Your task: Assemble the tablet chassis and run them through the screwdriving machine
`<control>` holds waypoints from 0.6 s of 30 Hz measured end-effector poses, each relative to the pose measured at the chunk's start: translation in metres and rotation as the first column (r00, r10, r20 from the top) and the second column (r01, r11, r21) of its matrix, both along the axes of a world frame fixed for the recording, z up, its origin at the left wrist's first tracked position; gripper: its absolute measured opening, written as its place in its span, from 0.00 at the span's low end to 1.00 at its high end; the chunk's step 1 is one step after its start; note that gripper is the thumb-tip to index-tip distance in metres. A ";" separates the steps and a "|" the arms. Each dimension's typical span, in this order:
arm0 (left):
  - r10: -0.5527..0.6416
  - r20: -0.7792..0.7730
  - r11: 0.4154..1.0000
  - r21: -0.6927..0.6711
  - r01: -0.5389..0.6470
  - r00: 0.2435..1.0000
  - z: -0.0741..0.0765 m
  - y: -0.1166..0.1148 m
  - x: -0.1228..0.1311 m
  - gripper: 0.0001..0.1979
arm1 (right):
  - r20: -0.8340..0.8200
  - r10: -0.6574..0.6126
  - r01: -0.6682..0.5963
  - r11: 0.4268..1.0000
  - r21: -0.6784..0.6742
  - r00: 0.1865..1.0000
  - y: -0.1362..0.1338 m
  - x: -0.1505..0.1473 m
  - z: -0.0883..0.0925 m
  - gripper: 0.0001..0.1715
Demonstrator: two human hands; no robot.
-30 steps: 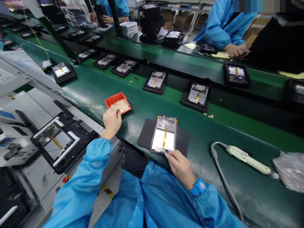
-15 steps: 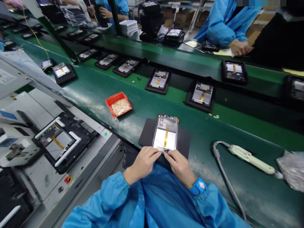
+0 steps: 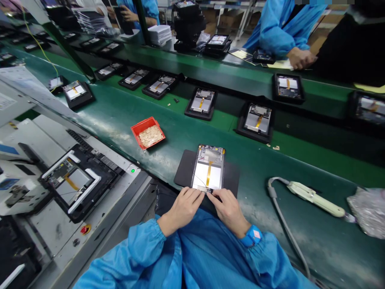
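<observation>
An opened tablet (image 3: 217,170) lies on a dark grey mat (image 3: 183,170) in front of me, showing its silver battery, circuit board and an orange ribbon strip (image 3: 208,173). A thin dark wire (image 3: 199,179) curves over the battery towards the lower edge. My left hand (image 3: 182,209) is closed at the lower left edge of the tablet, fingertips against it. My right hand (image 3: 229,209), with a blue band at the wrist, has its fingers pinched at the lower edge near the wire's end. Whatever lies between those fingertips is too small to make out.
A red tray (image 3: 140,138) of small beige pieces stands left of the mat. To the right lie a pale electric screwdriver (image 3: 315,198) and a clear plastic bag (image 3: 368,210). Tablets in black trays (image 3: 201,103) line the green conveyor. A machine (image 3: 80,182) holds another tablet. Co-workers sit across.
Both hands stay at the tablet's lower edge, with only slight finger movement. The view has shifted slightly. On the far belt, the trays at the right have moved left.
</observation>
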State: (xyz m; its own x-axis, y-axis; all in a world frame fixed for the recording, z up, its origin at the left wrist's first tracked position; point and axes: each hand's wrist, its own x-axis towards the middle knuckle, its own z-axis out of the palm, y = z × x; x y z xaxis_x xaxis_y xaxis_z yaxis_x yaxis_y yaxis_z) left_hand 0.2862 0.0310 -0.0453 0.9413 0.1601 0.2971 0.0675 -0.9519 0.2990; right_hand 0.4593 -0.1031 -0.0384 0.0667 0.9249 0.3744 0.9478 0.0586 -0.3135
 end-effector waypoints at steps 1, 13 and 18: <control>-0.002 -0.004 1.000 0.008 0.002 1.000 -0.001 -0.001 0.000 0.20 | 0.013 -0.005 0.005 1.000 -0.005 1.000 -0.001 0.001 0.000 0.19; 0.340 0.086 0.858 -0.435 -0.272 0.936 0.008 0.018 -0.012 0.14 | 0.132 -0.079 0.093 0.990 -0.108 0.988 -0.014 -0.008 -0.003 0.23; 0.573 -0.240 0.239 -0.865 -0.440 0.784 0.009 0.024 -0.011 0.08 | 0.171 -0.054 0.079 0.987 -0.141 0.984 -0.009 -0.013 0.005 0.23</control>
State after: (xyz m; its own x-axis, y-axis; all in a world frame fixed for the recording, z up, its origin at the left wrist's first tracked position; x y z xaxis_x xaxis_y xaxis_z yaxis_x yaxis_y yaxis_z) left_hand 0.2748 0.0554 -0.0364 0.5372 0.8103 -0.2341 0.3410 0.0452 0.9390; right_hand 0.4463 -0.1116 -0.0333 0.0783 0.9662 0.2458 0.9875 -0.0414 -0.1520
